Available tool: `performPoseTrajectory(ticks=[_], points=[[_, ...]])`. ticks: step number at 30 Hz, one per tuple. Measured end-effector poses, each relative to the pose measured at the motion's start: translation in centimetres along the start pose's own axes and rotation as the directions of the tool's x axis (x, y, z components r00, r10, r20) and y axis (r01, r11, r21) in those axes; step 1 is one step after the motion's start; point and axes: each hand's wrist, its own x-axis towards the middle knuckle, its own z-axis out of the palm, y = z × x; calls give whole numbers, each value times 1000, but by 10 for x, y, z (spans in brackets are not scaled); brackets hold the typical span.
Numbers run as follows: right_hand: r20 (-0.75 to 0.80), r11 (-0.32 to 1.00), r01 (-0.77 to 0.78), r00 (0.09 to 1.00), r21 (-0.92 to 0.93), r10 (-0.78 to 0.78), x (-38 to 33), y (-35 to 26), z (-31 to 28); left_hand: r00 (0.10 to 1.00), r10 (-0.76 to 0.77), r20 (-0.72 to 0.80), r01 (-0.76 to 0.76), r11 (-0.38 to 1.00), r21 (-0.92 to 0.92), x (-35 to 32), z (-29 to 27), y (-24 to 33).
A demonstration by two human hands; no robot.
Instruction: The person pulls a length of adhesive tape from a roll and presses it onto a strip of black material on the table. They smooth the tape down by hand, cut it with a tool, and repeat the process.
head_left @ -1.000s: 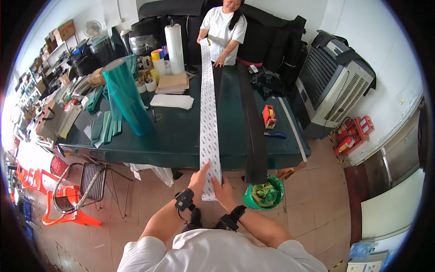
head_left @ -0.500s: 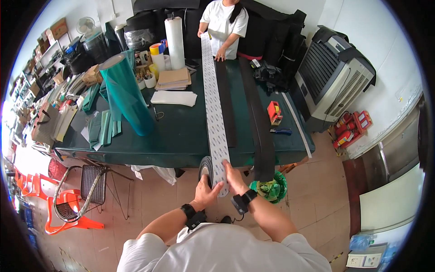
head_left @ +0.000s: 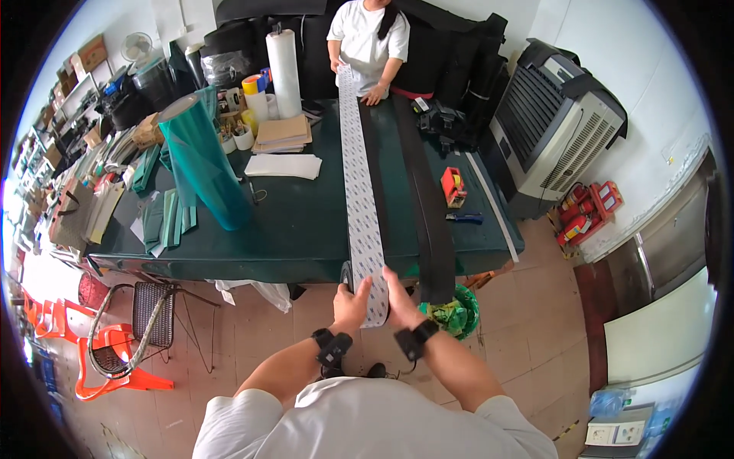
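Observation:
A long white strip with a repeated blue print (head_left: pixel 362 191) runs from the far side of the table down to me and hangs over the near edge. My left hand (head_left: pixel 351 307) is closed on its left edge, thumb on top, beside a black roll (head_left: pixel 346 274) mostly hidden behind it. My right hand (head_left: pixel 401 303) is closed on the strip's right edge, fingers underneath and out of sight. Across the table a person in a white shirt (head_left: pixel 375 42) holds the strip's far end in one hand; their other hand rests on the table.
Black strips (head_left: pixel 425 206) lie on the green-covered table (head_left: pixel 298 229), one overhanging its near edge. To the right are a red tape dispenser (head_left: pixel 453 188) and a blue-handled knife (head_left: pixel 465 219). A green film roll (head_left: pixel 202 168) stands left. A lined bin (head_left: pixel 457 312) sits below.
My left hand has shifted from the roll's side to the strip's left edge, and the roll is now mostly hidden. My right hand keeps the right edge. The view has shifted slightly.

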Motion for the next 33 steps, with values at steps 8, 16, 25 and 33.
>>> performPoseTrajectory(ticks=[8, 16, 25, 33], points=[[-362, 938, -134, 932, -320, 10, 5, -17, -19, 912, 410, 20, -411, 912, 20, -40, 15, -25], [-304, 797, 22, 918, -603, -255, -22, 17, -30, 918, -361, 164, 391, 892, -224, -19, 20, 45], [8, 997, -29, 1000, -67, 29, -18, -34, -20, 978, 143, -152, -119, 981, 157, -47, 34, 5], [-112, 973, -136, 987, -188, 116, 7, -39, -21, 885, 459, -75, -413, 850, 328, -44, 30, -16]])
